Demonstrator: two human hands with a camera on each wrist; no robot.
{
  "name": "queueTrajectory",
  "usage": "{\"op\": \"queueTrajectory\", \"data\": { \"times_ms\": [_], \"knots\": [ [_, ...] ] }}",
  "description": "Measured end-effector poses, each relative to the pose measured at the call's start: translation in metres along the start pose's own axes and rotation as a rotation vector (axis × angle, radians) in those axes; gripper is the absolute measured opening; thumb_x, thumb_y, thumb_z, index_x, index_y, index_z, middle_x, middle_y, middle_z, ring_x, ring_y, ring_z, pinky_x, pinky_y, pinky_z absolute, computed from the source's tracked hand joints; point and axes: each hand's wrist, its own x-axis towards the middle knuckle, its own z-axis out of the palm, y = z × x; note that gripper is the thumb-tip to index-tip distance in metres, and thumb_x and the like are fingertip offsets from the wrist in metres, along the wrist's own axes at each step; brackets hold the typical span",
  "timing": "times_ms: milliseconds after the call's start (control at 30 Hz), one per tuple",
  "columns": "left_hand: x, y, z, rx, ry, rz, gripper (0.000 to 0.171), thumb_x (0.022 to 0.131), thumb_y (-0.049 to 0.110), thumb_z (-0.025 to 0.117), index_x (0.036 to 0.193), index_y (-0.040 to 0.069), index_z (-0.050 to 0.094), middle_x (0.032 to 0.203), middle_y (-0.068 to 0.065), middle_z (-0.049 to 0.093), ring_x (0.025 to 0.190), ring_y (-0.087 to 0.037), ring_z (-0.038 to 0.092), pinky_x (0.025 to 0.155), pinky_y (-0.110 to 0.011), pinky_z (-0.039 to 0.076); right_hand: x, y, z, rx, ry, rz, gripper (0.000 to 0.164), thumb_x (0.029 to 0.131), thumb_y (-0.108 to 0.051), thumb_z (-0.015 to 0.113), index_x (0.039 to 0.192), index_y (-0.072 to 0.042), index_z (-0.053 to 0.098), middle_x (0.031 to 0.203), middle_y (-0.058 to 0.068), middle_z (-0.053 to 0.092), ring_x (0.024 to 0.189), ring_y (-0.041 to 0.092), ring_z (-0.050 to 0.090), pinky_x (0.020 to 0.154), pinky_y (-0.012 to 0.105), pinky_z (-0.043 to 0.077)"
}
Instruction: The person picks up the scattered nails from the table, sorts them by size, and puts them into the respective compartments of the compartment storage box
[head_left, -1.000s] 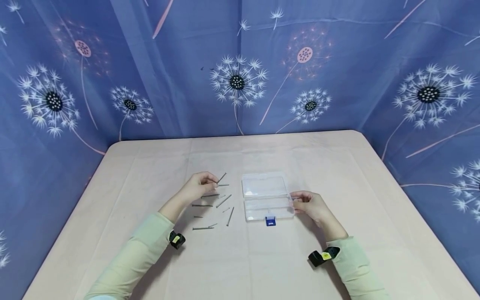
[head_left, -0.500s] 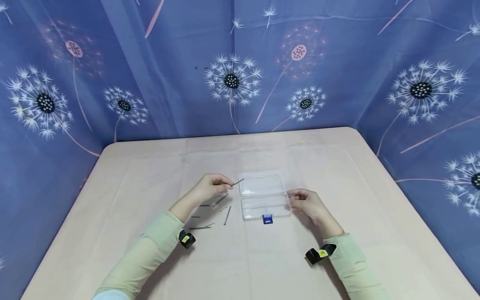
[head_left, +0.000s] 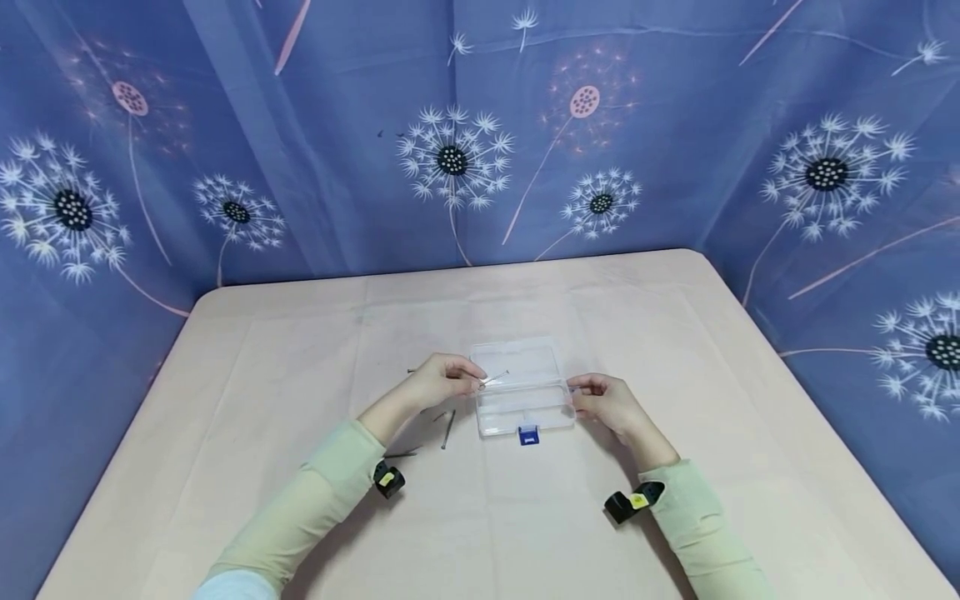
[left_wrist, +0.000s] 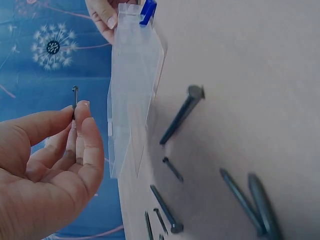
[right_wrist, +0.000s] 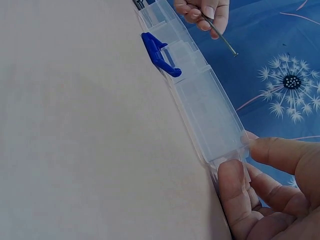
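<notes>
Since the earlier frame, the left hand has moved rightward, bringing its nail across the clear box at mid-frame in the head view. Its grip is clamped on one end of the nail, probably to leave the other end free. The right hand pinches the box's right end, likely steadying it; loose nails lie on the tabletop, lower centre of the left wrist view.

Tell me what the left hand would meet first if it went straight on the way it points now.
The box, likely its far half, with the nail in the left hand leading; the height is unclear, so it might pass above.
</notes>
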Motion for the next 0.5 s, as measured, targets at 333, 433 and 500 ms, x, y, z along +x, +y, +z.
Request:
{"op": "queueTrajectory", "data": {
  "times_ms": [333,433,500],
  "knots": [
    [0.009,0.002,0.018,-0.033,-0.031,-0.046,0.020,0.090,0.001,0.058,0.108,-0.006,0.063,0.094,-0.015,0.066,0.083,-0.020,0.066,0.078,-0.030,0.057,0.001,-0.002,-0.001,-0.044,-0.003,0.011,0.037,0.086,-0.001,0.059,0.120,0.014,0.053,0.079,0.000,0.057,0.062,0.007,0.058,0.053,0.016,0.043],
    [0.010,0.004,0.021,-0.018,-0.033,-0.052,0.021,0.090,0.001,0.058,0.109,-0.005,0.063,0.096,-0.016,0.066,0.081,-0.015,0.065,0.077,-0.028,0.056,0.001,0.000,-0.001,-0.042,0.003,0.012,0.037,0.086,0.000,0.060,0.119,0.014,0.053,0.078,-0.001,0.057,0.062,0.007,0.058,0.053,0.016,0.044],
    [0.012,0.005,0.023,-0.020,-0.040,-0.055,0.021,0.090,0.000,0.058,0.109,-0.006,0.063,0.097,-0.016,0.066,0.082,-0.014,0.065,0.078,-0.027,0.056,0.001,0.000,-0.001,-0.042,0.009,0.015,0.036,0.086,0.000,0.060,0.119,0.014,0.053,0.078,0.000,0.057,0.062,0.007,0.058,0.054,0.016,0.045]
  ]
}}
